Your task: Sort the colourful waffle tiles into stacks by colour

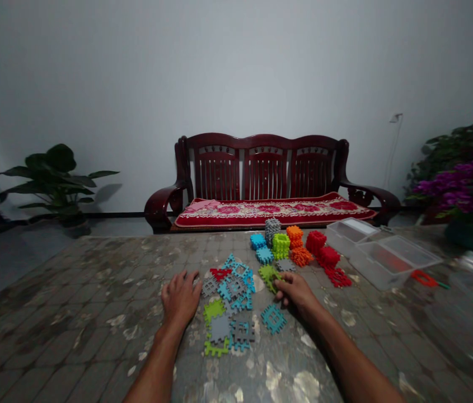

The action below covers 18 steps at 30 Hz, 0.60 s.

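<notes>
Several flat interlocking plastic tiles lie loose on the patterned table (72,313): blue ones (236,282), a red one (220,273), green ones (214,309) and grey ones (220,329). My left hand (180,299) rests flat on the table, fingers spread, just left of the pile, touching a grey tile (210,287). My right hand (297,291) is curled on a green tile (268,274) at the right of the pile. A single blue tile (274,318) lies below that hand.
Built cubes stand behind the pile: blue (258,241), grey (272,229), green (280,244), orange (295,235), red (315,241). Clear plastic boxes (387,260) sit at right. A red wooden bench (261,179), a potted plant (54,179) and purple flowers (467,184) stand beyond.
</notes>
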### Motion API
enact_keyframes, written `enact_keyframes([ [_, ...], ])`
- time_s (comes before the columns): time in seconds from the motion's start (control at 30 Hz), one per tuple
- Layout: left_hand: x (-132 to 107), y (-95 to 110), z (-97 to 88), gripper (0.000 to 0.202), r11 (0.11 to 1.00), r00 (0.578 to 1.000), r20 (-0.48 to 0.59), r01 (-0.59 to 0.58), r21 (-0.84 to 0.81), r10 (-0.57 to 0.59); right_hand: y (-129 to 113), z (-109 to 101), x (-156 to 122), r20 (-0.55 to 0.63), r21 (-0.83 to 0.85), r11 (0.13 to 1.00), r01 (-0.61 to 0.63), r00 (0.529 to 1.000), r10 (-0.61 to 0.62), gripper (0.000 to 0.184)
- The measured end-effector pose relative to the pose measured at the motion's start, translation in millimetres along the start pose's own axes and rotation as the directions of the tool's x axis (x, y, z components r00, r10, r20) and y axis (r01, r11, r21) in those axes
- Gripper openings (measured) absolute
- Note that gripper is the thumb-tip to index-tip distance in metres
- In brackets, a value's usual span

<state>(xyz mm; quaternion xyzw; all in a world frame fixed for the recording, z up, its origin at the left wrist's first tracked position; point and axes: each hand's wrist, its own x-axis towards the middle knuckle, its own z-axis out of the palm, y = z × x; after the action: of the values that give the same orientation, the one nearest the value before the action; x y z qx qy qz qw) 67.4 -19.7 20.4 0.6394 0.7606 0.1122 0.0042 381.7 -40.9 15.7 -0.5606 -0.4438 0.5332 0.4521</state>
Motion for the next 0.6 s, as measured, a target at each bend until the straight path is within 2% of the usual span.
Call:
enact_keyframes([
  [0.07, 0, 0, 0.6, 0.043, 1.0, 1.0, -0.006, -0.002, 0.003, 0.002, 0, 0, 0, 0.014, 0.002, 0.999, -0.035, 0.999, 0.035, 0.023],
  [0.17, 0, 0, 1.4, 0.042, 1.0, 1.0, -0.019, -0.008, -0.002, 0.008, -1, 1, 1, -0.064, -0.053, 0.996, -0.077, 0.995, 0.073, 0.023],
  [0.23, -1, 0, 1.2, 0.042, 1.0, 1.0, -0.02, -0.006, -0.007, 0.006, -3, 0, 1, -0.135, -0.177, 0.983, -0.041, 0.991, 0.017, 0.024],
  [0.27, -1, 0, 1.0, 0.043, 1.0, 1.0, -0.019, -0.005, -0.01, 0.004, -5, -1, 0, -0.159, -0.278, 0.961, 0.003, 0.986, -0.049, 0.023],
  [0.33, -1, 0, 0.5, 0.043, 1.0, 1.0, -0.014, -0.001, -0.014, 0.001, -10, -3, -5, -0.164, -0.514, 0.853, 0.088, 0.966, -0.198, 0.023],
  [0.4, -1, 0, 0.4, 0.043, 1.0, 1.0, -0.012, 0.001, -0.015, -0.001, -17, -4, -12, -0.111, -0.704, 0.7, 0.12, 0.955, -0.276, 0.029],
  [0.5, -1, 0, 0.9, 0.043, 1.0, 1.0, -0.024, 0.001, -0.013, -0.001, -28, 0, -26, -0.024, -0.849, 0.517, 0.108, 0.97, -0.242, 0.044],
  [0.6, -1, 0, 0.9, 0.042, 1.0, 0.999, -0.037, -0.005, -0.018, 0.004, -36, 6, -35, 0.029, -0.913, 0.392, 0.111, 0.977, -0.209, 0.05],
])
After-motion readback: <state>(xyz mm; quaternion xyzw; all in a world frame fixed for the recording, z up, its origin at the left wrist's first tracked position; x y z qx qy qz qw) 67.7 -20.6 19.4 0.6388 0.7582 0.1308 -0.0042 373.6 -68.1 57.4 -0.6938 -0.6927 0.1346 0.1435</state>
